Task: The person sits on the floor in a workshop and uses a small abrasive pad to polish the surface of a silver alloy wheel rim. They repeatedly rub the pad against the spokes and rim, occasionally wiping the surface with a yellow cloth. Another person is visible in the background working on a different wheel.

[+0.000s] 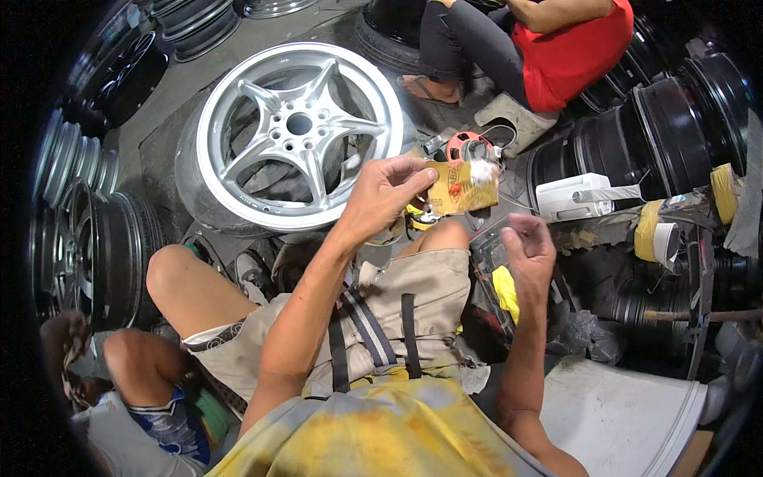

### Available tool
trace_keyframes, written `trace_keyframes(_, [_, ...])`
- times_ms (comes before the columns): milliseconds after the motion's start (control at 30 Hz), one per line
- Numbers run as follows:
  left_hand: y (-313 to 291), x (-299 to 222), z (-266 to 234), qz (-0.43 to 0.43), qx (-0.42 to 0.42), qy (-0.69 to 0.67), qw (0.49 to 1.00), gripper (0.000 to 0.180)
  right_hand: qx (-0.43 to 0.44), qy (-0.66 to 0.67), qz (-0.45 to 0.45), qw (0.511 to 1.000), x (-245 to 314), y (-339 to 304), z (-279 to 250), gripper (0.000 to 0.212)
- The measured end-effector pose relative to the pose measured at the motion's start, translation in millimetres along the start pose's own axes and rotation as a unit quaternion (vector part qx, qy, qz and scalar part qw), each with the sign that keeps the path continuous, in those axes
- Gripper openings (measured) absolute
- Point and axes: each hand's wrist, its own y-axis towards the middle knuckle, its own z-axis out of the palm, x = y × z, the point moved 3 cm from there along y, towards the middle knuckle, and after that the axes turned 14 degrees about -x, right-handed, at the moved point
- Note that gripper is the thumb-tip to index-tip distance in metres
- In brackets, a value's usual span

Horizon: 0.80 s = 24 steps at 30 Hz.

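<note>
My left hand (393, 191) pinches a yellow printed square of sandpaper-like sheet (465, 199) between thumb and fingers. A white patch and a small orange-red dab lie on the sheet's surface. To its right, my right hand (531, 253) is raised with bent fingers; they are blurred, and I cannot tell whether anything is between them. A silver five-spoke wheel rim (299, 125) lies flat on a tire (191, 191), ahead and to the left of my hands.
A person in a red shirt (572, 56) sits at the far right. Beyond my hands lies an orange-red round tool (467, 146). A white container (572, 197), yellow tape rolls (648, 232) and stacked dark rims (636, 135) stand on the right. Another person's knee (139, 362) shows at lower left.
</note>
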Motion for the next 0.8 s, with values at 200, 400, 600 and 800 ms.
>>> trace_keyframes(200, [8.8,-22.3,4.3,0.024,0.201,0.125,0.971,0.026,0.022,-0.131,-0.048,0.99,36.7,11.8,-19.8,0.026])
trace_keyframes(400, [16.7,-40.1,19.7,0.103,0.345,0.203,0.911,0.025,0.161,-0.199,-0.284,0.924,85.3,13.1,27.7,0.016])
trace_keyframes(600, [4.3,-58.7,21.5,0.086,0.372,0.197,0.903,0.023,0.192,-0.224,-0.293,0.909,80.4,11.6,38.5,0.012])
trace_keyframes(800, [2.5,-51.5,20.5,0.1,0.364,0.22,0.899,0.019,0.191,-0.226,-0.298,0.908,74.4,4.2,41.1,0.012])
